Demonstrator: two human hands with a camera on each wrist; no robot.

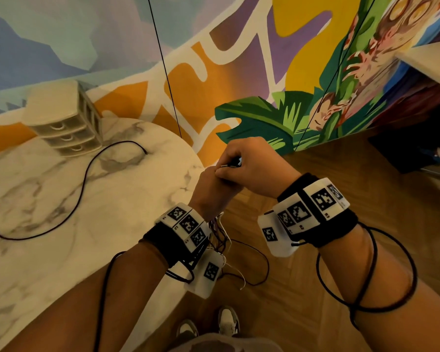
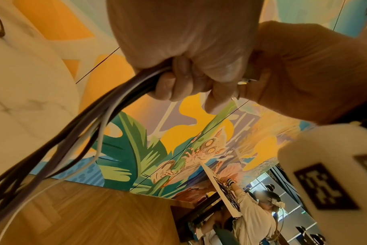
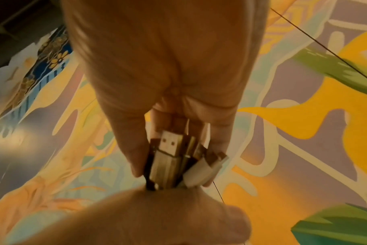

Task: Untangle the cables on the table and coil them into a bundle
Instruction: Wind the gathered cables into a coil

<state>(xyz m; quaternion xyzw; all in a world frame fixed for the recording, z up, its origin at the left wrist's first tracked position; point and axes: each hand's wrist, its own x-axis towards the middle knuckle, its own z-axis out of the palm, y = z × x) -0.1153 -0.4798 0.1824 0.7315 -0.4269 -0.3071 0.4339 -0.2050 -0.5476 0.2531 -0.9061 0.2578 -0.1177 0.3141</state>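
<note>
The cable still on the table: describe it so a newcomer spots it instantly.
On the round marble table, in front of the small beige drawer unit, one thin dark cable snakes loosely across the top. Unlike the cables gripped in the left hand, it lies alone, untouched.

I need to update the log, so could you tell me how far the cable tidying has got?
Several cables are gathered in the left hand. The right hand is lining up their plugs. One black cable remains on the table; nothing is coiled yet.

Round marble table [image 1: 61,250] — black cable [image 1: 85,174] snaking across top, small drawer unit [image 1: 64,120] at back.
</note>
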